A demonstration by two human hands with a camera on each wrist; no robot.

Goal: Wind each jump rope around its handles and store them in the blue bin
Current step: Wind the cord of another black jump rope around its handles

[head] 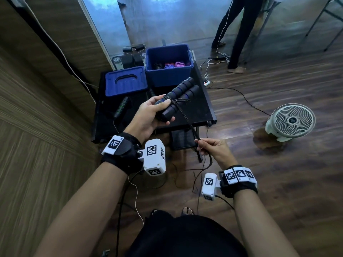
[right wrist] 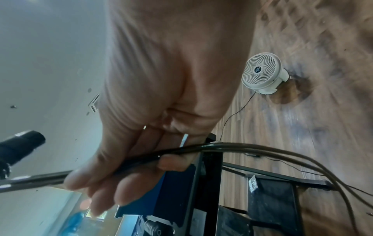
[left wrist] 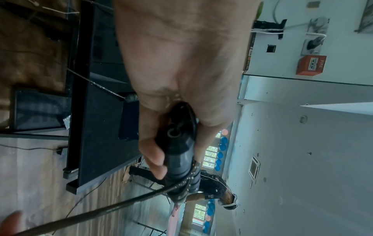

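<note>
My left hand (head: 150,115) grips two black jump rope handles (head: 181,93) with blue rings, held side by side above the black table (head: 200,108). A few turns of dark cord (head: 175,102) cross the handles. The cord (head: 191,127) runs down to my right hand (head: 209,147), which pinches it; the slack hangs toward the floor. In the left wrist view, fingers (left wrist: 153,158) curl round the handle end (left wrist: 177,143). In the right wrist view my fingers (right wrist: 121,178) hold several cord strands (right wrist: 232,146). The blue bin (head: 168,64) stands at the table's back with wound ropes inside.
The blue lid (head: 126,82) lies left of the bin. Another rope handle with green rings (head: 121,106) lies on the table's left side. A white fan (head: 291,121) stands on the wooden floor at right. A person's legs (head: 235,34) are behind; cables trail on the floor.
</note>
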